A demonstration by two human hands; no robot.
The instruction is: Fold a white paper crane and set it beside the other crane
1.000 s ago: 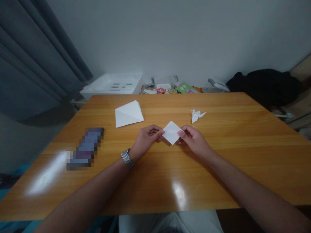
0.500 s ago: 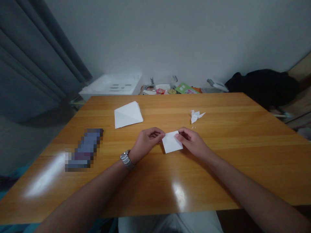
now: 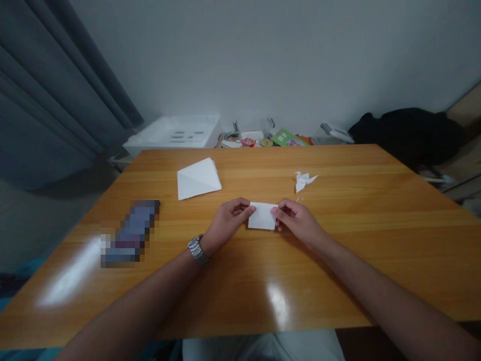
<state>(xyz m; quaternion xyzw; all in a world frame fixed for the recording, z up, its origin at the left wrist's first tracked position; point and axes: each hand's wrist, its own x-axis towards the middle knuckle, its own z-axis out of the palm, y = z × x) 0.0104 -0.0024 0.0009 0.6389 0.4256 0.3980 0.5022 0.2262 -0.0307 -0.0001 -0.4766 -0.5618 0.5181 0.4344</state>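
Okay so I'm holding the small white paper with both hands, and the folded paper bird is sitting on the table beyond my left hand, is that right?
Not quite: the folded paper bird sits on the table beyond your right hand, not the left hand, as the head view shows. Both hands do hold the small white paper.

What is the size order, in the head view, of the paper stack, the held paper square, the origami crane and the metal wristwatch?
1. Paper stack
2. Held paper square
3. Unranked: origami crane and metal wristwatch look too alike in size.
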